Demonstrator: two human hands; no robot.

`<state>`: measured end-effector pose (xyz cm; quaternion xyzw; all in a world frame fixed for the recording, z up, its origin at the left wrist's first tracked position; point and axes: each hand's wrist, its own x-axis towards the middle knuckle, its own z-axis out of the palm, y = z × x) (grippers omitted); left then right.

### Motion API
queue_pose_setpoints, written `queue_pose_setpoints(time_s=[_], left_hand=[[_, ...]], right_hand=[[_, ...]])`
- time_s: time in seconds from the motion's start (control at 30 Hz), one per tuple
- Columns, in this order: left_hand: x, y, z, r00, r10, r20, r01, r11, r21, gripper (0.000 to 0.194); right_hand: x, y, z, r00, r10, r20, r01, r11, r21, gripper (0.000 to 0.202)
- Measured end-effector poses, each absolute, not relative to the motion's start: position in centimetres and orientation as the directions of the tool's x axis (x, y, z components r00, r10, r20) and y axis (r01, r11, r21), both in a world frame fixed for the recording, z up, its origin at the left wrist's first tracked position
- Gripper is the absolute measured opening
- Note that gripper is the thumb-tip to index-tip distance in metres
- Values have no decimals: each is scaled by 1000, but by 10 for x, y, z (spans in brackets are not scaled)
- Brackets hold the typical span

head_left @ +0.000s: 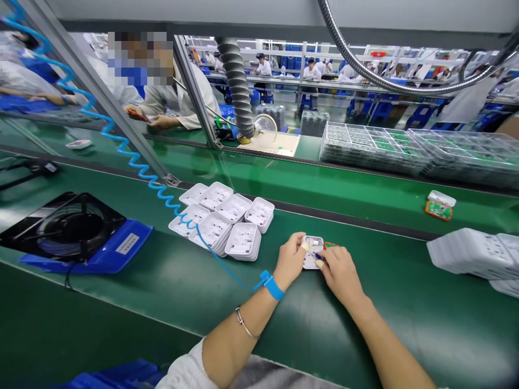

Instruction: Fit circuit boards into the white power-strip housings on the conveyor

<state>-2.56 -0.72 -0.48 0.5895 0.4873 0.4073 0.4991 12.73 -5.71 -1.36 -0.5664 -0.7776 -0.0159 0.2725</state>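
On the green bench [284,313], a black fan [81,227] lies left of some stacked white trays [217,213]. The left hand [290,259] grips the left edge of a small white case [310,263] between the hands, while the right hand [343,273] bends over its right side, its grip unclear, partly hiding an orange-edged board [331,245], with white stacks [466,251] farther right.

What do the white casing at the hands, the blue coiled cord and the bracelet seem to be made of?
White casing: probably moulded plastic, satin, given its rounded rim. Blue coiled cord: likely flexible plastic, glossy, judging by its springy loops. Bracelet: seemingly polished metal, from its silvery shine; exact metal unclear.
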Motion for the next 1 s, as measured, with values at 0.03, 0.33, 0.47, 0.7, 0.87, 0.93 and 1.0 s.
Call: queue_pose_setpoints(time_s=[0.03,0.33,0.47,0.7,0.87,0.93,1.0], left_hand=[[-27,-7,-2,203,979,12,196,-52,979,29],[-36,-6,12,376,926,38,461,-223,859,33],[-38,-5,13,392,920,16,462,-212,861,34],[-36,-8,15,531,833,154,364,-388,847,37],[-36,-3,11,518,847,123,387,-360,849,35],[-35,-2,10,501,856,126,405,-361,840,34],[-34,-2,8,486,865,127,421,-359,833,33]], right_hand=[[128,-57,-15,-217,870,443,895,359,-267,17],[121,-60,-14,-235,888,395,925,329,-190,15],[122,-57,-14,-127,923,364,949,220,-226,12],[133,-48,-6,-182,964,195,847,254,-467,36],[128,-50,3,-218,975,44,782,202,-590,29],[124,-50,3,-169,985,34,781,155,-605,25],[122,-50,-1,-127,991,47,772,129,-622,24]])
